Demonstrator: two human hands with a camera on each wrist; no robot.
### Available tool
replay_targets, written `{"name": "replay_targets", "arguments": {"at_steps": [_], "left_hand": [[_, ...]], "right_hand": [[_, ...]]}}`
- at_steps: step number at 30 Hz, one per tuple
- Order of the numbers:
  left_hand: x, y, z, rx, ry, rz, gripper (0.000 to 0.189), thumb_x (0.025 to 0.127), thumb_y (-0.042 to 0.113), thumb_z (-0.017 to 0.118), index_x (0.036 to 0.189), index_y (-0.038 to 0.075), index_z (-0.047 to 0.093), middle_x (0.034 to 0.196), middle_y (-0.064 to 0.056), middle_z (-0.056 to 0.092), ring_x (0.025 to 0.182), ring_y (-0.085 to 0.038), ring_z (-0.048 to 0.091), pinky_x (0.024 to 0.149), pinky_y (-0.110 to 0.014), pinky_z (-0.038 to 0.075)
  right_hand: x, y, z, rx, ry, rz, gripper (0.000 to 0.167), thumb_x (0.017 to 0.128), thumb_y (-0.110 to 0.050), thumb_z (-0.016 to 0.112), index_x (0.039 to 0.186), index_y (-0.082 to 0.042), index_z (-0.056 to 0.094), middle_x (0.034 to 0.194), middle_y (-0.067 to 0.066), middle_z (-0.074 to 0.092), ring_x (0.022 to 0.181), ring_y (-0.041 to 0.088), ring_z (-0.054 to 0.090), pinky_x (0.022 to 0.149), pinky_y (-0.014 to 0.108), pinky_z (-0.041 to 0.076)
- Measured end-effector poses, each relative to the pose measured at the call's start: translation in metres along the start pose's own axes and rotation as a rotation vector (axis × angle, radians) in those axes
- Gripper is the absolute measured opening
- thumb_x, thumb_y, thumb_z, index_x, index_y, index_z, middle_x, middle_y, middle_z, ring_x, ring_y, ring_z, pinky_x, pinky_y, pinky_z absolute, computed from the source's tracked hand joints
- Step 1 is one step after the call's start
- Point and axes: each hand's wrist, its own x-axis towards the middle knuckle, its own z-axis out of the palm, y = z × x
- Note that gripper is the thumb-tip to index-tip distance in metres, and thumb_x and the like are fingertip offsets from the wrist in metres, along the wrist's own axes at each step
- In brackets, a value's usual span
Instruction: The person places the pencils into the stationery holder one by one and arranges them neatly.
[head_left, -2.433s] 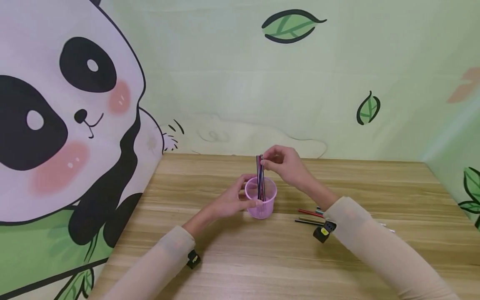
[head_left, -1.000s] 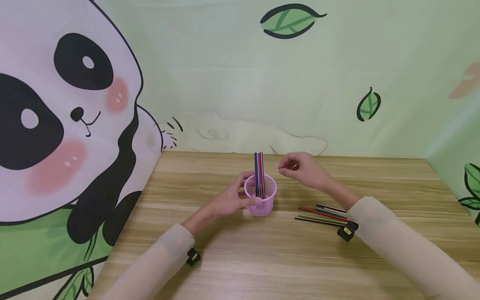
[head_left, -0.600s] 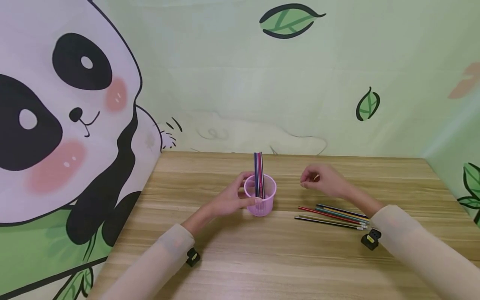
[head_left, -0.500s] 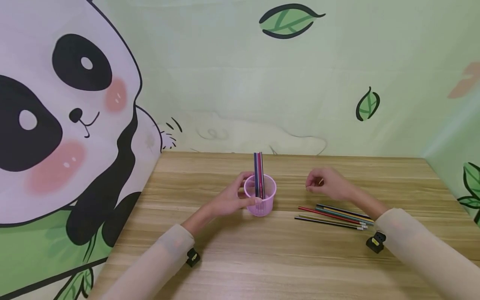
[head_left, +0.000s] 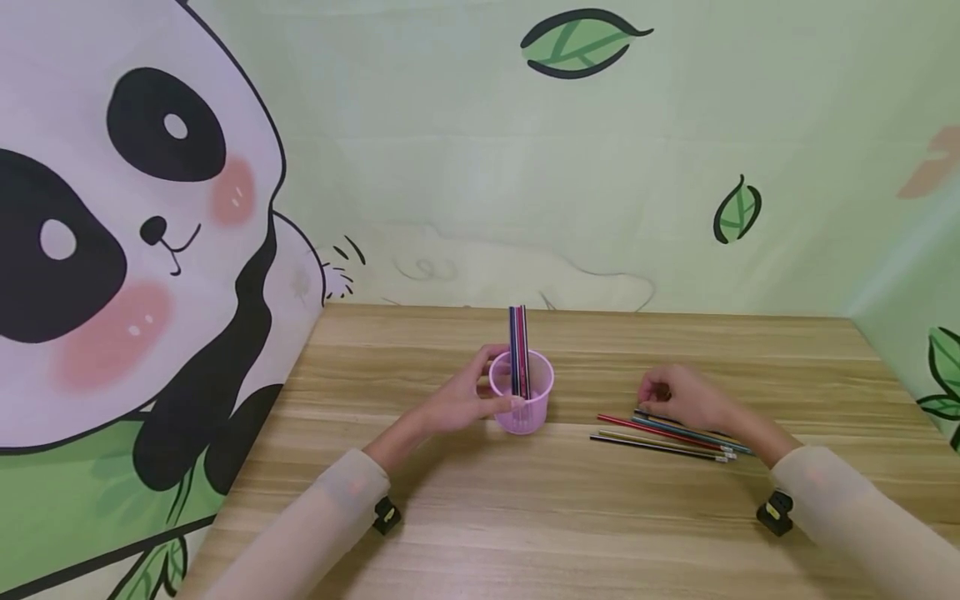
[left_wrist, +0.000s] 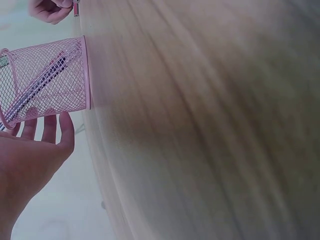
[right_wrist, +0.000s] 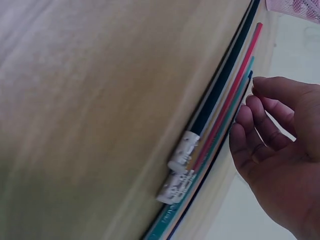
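Note:
A pink mesh pencil cup (head_left: 537, 417) stands on the table with a bundle of striped pencils (head_left: 519, 346) leaning up out of it. My left hand (head_left: 459, 403) holds the cup from the left, thumb over the near rim and fingers round the far side, as the left wrist view shows from below. To the right, my right hand (head_left: 690, 398) is low at the far edge of several loose pencils. Its fingers (right_wrist: 247, 117) are loosely bent, thumb and forefinger right by the end of a dark blue pencil (right_wrist: 235, 107), with nothing between them.
The loose pencils include a red pencil (head_left: 617, 420) and a black pencil (head_left: 637, 446) with a white eraser (right_wrist: 183, 152). They lie side by side on the wooden table (head_left: 570, 517). A green wall with a panda drawing (head_left: 172, 250) rises behind and at the left.
My right hand was at the tops of the pencils in the cup; it has moved right and down to the loose pencils. My left hand stays on the cup.

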Motion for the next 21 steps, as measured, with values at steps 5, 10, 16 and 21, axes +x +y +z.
{"name": "replay_targets", "arguments": {"at_steps": [5, 10, 16, 21], "left_hand": [[-0.0007, -0.0022, -0.0001, 0.0, 0.003, -0.007, 0.083, 0.094, 0.031, 0.083, 0.16, 0.028, 0.034, 0.156, -0.009, 0.045, 0.137, -0.035, 0.055, 0.111, -0.049, 0.051], [-0.0009, -0.0009, -0.0002, -0.006, 0.002, -0.002, 0.082, 0.094, 0.029, 0.083, 0.16, 0.027, 0.034, 0.156, -0.009, 0.046, 0.135, -0.035, 0.056, 0.111, -0.05, 0.051], [-0.0008, -0.0002, 0.0003, -0.009, -0.001, 0.004, 0.082, 0.094, 0.029, 0.083, 0.159, 0.026, 0.034, 0.156, -0.009, 0.045, 0.136, -0.034, 0.055, 0.111, -0.049, 0.051], [0.0004, -0.0023, 0.0003, 0.0, 0.003, 0.01, 0.081, 0.095, 0.029, 0.082, 0.159, 0.025, 0.034, 0.155, -0.008, 0.046, 0.136, -0.033, 0.055, 0.111, -0.048, 0.051]], "right_hand": [[0.0006, 0.0049, 0.0044, 0.012, 0.008, 0.009, 0.011, 0.095, -0.003, 0.077, 0.09, -0.01, 0.07, 0.081, -0.003, 0.063, 0.074, 0.011, 0.056, 0.063, 0.025, 0.05], [0.0029, 0.0048, 0.0064, 0.011, -0.016, 0.038, 0.009, 0.095, -0.003, 0.076, 0.091, -0.01, 0.071, 0.083, -0.002, 0.063, 0.075, 0.013, 0.056, 0.064, 0.026, 0.051], [0.0032, 0.0016, 0.0071, 0.032, -0.011, 0.057, 0.007, 0.094, -0.002, 0.076, 0.094, -0.005, 0.071, 0.083, -0.001, 0.063, 0.076, 0.014, 0.057, 0.064, 0.026, 0.051], [0.0029, 0.0005, 0.0077, 0.042, -0.007, 0.063, 0.007, 0.095, -0.003, 0.076, 0.095, -0.003, 0.07, 0.083, -0.001, 0.062, 0.076, 0.013, 0.056, 0.064, 0.025, 0.05]]}}
